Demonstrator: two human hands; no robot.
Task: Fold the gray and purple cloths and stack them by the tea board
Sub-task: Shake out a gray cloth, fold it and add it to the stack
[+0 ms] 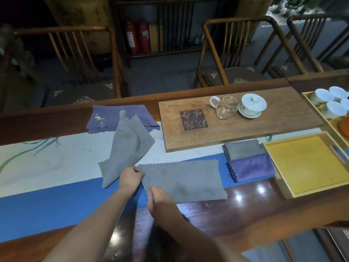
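You look across a long dark wooden table (255, 208), glossy, with bright spots of lamp light on its near part at 5 o'clock. A runner (47, 208), white with painted leaves and a blue band, lies along it from 9 o'clock to the centre. Behind the table, at 11 o'clock, you see a wooden chair (79, 53) with a dark cushion; a second chair (232, 53) stands at 1 o'clock and a third (309, 40) at 2 o'clock. At 12 o'clock a slatted wooden shelf (175, 25) holds two red extinguishers (137, 37). The floor (162, 72) is grey. The room is dim; daylight enters at the far 2 o'clock corner.
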